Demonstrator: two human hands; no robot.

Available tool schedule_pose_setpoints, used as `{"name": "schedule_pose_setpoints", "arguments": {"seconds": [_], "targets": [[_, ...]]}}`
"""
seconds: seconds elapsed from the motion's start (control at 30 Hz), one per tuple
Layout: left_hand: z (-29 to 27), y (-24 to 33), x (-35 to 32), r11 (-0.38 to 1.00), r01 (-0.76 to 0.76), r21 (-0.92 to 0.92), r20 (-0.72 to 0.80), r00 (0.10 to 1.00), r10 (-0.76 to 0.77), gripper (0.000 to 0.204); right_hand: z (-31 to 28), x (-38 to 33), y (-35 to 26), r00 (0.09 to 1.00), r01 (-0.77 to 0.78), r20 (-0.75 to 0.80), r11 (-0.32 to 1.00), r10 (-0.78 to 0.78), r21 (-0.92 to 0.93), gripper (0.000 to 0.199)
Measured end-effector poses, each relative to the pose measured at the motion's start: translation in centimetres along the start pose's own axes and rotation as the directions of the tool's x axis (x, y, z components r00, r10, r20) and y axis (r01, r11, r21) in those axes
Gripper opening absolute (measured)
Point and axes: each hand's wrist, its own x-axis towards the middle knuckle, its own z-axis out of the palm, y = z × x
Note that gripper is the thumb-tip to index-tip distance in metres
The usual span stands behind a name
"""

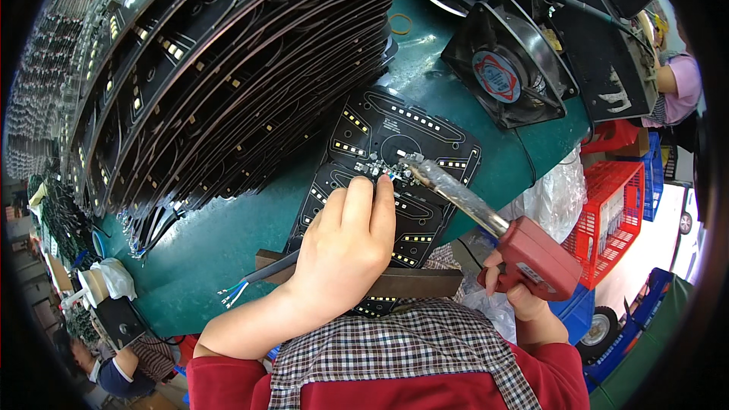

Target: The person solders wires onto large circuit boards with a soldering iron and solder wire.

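Gripping soldering iron over black board: right fingers

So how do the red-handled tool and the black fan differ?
Colour: the red-handled tool has a red body and bare metal shaft, while the black fan is mostly black. Shape: the tool is long and narrow-ended; the fan is broad and framed. State: the right hand holds the tool over the circuit board; the fan sits unheld on the green table. Both bear labels.
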Motion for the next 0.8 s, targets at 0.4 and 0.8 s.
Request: {"name": "schedule_pose_setpoints", "arguments": {"seconds": [0.4,0.8], "targets": [[-0.2,0.4,0.2,0.994,-0.013,0.108,0.04,0.999,0.009,0.033,-0.1,0.1,-0.4,0.999,-0.017,0.033,0.95,0.029,-0.311,0.059],[-0.1,0.4,0.3,0.992,-0.022,0.126,0.049,0.999,0.016,0.03,0.4,0.4,-0.4,0.999,-0.04,-0.004,0.953,0.041,-0.3,0.074]]}}
